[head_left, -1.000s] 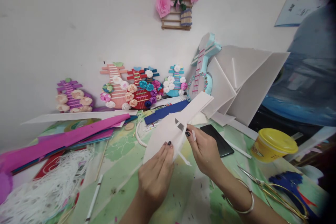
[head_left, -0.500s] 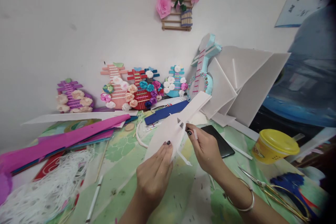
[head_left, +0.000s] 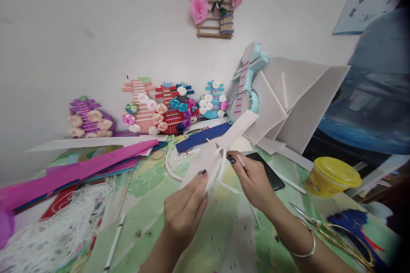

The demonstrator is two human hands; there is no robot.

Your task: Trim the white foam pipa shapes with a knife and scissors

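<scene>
A white board piece [head_left: 202,157] with a long neck and a rounded lower body is held tilted above the table. My left hand [head_left: 187,204] grips its near end, fingers pressed together on top and the thumb hidden. In my right hand [head_left: 253,179], closed at the board's right edge, is a small knife [head_left: 219,148]; its grey blade shows against the board where the neck meets the body. Most of its handle is covered by my fingers. A thin white strip [head_left: 229,187] hangs from the cut edge, between my two hands.
Gold-handled scissors [head_left: 333,234] and a yellow tub [head_left: 333,177] stand right. A black flat object [head_left: 265,170] lies behind my right hand. Shredded white strips [head_left: 64,226], a pen [head_left: 115,243] and magenta sheets [head_left: 96,162] lie left. Decorated paper instruments [head_left: 169,108] line the wall.
My right hand and the knife have shifted slightly along the board's edge. The hanging strip has swung up and to the right. My left hand still grips the board.
</scene>
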